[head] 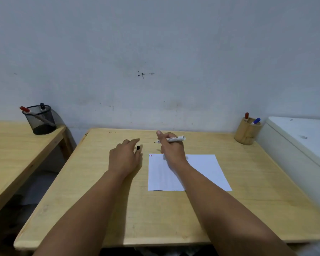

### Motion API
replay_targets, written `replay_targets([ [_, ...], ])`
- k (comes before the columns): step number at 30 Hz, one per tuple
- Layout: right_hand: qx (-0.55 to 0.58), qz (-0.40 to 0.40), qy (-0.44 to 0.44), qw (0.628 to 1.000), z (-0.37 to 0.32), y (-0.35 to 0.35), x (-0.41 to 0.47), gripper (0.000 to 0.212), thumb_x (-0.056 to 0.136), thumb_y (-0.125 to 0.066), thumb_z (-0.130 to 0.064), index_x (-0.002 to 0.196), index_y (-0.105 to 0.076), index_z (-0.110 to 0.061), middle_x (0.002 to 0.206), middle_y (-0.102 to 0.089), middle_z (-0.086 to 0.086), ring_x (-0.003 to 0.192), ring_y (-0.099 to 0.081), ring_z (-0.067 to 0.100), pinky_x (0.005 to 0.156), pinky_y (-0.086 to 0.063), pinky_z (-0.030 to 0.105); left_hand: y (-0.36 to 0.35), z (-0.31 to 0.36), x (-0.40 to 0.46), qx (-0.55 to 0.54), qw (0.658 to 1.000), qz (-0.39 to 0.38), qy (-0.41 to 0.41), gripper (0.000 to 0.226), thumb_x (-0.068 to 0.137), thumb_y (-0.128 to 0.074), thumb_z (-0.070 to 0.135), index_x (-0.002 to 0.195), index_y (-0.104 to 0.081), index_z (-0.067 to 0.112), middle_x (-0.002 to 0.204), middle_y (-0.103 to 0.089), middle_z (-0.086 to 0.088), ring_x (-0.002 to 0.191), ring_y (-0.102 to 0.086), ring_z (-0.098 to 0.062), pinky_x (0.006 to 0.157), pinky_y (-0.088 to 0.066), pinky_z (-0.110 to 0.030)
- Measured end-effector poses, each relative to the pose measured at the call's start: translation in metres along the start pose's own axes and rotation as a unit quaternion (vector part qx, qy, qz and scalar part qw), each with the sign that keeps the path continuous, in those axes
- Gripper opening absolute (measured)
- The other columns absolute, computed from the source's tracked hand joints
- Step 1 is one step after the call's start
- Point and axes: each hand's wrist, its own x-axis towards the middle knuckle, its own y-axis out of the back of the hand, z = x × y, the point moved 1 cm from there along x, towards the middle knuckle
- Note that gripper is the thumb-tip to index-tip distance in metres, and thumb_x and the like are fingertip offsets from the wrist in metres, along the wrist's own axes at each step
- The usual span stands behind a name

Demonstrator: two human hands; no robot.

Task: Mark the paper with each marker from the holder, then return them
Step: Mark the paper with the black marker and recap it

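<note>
Head view: two holders, five markers.

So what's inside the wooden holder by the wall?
Two capped markers stand in the wooden holder: a red marker and a blue marker. Their lower barrels are hidden.

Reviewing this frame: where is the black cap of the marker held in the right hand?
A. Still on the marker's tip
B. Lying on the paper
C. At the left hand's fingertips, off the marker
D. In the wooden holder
C: the black cap sits at the fingertips of the left hand, while the marker in the right hand shows a bare tip.
</note>
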Motion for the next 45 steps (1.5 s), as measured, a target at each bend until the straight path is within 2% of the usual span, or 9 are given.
replay_targets([
  [3, -0.005, 0.006, 0.051, 0.999, -0.012, 0.011, 0.001, 0.029, 0.098, -0.077, -0.040, 0.081, -0.066, -0.020, 0.055, -0.061, -0.007, 0.052, -0.056, 0.010, 0.058, -0.046, 0.028, -0.006, 0.003, 0.009, 0.007, 1.000, -0.001, 0.000, 0.030, 0.099, -0.054, 0.040, 0.125, -0.069, 0.033, 0.117, -0.069, 0.004, 0.110, -0.062, -0.026, 0.088, -0.048, -0.042],
  [5, 0.003, -0.041, 0.047, 0.998, -0.018, 0.018, 0.001, 0.008, 0.097, -0.079, -0.023, 0.100, -0.072, -0.023, 0.078, -0.077, 0.000, 0.067, -0.068, 0.014, 0.064, -0.052, 0.032, -0.007, 0.004, 0.013, 0.001, 1.000, -0.001, 0.001, 0.024, 0.099, -0.056, 0.039, 0.116, -0.072, 0.032, 0.112, -0.071, 0.005, 0.107, -0.063, -0.025, 0.087, -0.049, -0.041],
  [9, 0.018, -0.116, 0.018, 0.993, -0.032, 0.029, 0.001, 0.042, 0.103, -0.055, 0.001, 0.134, -0.067, -0.025, 0.119, -0.080, 0.007, 0.089, -0.079, 0.015, 0.081, -0.055, 0.031, 0.000, 0.003, 0.022, -0.063, 0.997, -0.021, 0.033, 0.020, 0.097, -0.064, 0.027, 0.112, -0.077, 0.025, 0.113, -0.076, 0.004, 0.108, -0.068, -0.022, 0.088, -0.052, -0.035],
  [15, -0.023, -0.111, 0.056, 0.992, -0.044, 0.039, -0.005, 0.018, 0.105, -0.058, -0.003, 0.103, -0.071, -0.016, 0.088, -0.071, 0.005, 0.067, -0.067, 0.013, 0.071, -0.055, 0.030, 0.036, 0.025, 0.027, -0.328, 0.941, -0.002, 0.082, 0.016, 0.092, -0.069, 0.010, 0.086, -0.076, 0.022, 0.072, -0.077, 0.009, 0.071, -0.071, -0.005, 0.073, -0.055, -0.030],
  [19, -0.113, -0.135, 0.092, 0.980, -0.043, 0.035, -0.014, 0.022, 0.103, -0.062, -0.008, 0.112, -0.057, -0.027, 0.090, -0.067, 0.006, 0.066, -0.064, 0.013, 0.073, -0.055, 0.028, 0.065, 0.045, 0.029, -0.473, 0.876, 0.020, 0.087, 0.011, 0.096, -0.066, 0.008, 0.096, -0.077, 0.013, 0.086, -0.078, -0.006, 0.081, -0.072, -0.019, 0.086, -0.059, -0.038],
  [22, -0.151, -0.130, 0.108, 0.974, -0.048, 0.035, -0.021, 0.027, 0.096, -0.074, -0.019, 0.117, -0.065, -0.033, 0.085, -0.069, -0.006, 0.072, -0.065, 0.017, 0.075, -0.055, 0.036, 0.081, 0.060, 0.028, -0.514, 0.854, 0.020, 0.078, 0.012, 0.098, -0.065, 0.008, 0.103, -0.076, 0.006, 0.093, -0.077, -0.010, 0.084, -0.072, -0.022, 0.087, -0.060, -0.038],
  [30, -0.139, -0.106, 0.131, 0.976, -0.072, 0.051, -0.031, 0.023, 0.092, -0.075, -0.024, 0.110, -0.075, -0.039, 0.083, -0.068, -0.009, 0.064, -0.058, 0.016, 0.059, -0.050, 0.040, 0.097, 0.092, 0.019, -0.488, 0.872, -0.009, 0.039, 0.013, 0.098, -0.066, 0.008, 0.103, -0.077, 0.003, 0.093, -0.077, -0.012, 0.084, -0.072, -0.021, 0.082, -0.060, -0.036],
  [39, -0.101, -0.065, 0.141, 0.983, -0.082, 0.077, -0.037, 0.017, 0.094, -0.079, -0.019, 0.098, -0.077, -0.035, 0.084, -0.070, -0.009, 0.058, -0.058, -0.005, 0.074, -0.051, 0.025, 0.106, 0.127, 0.012, -0.402, 0.915, -0.041, -0.024, 0.014, 0.097, -0.068, 0.010, 0.106, -0.077, 0.005, 0.097, -0.079, -0.011, 0.081, -0.073, -0.014, 0.073, -0.057, -0.025],
  [45, -0.081, -0.061, 0.138, 0.985, -0.078, 0.094, -0.037, 0.012, 0.094, -0.080, -0.013, 0.098, -0.083, -0.023, 0.076, -0.074, -0.015, 0.065, -0.063, -0.008, 0.072, -0.049, 0.018, 0.103, 0.145, 0.013, -0.377, 0.923, -0.077, -0.020, 0.010, 0.094, -0.070, 0.006, 0.099, -0.078, 0.003, 0.094, -0.079, -0.019, 0.074, -0.071, -0.018, 0.086, -0.060, -0.040],
])
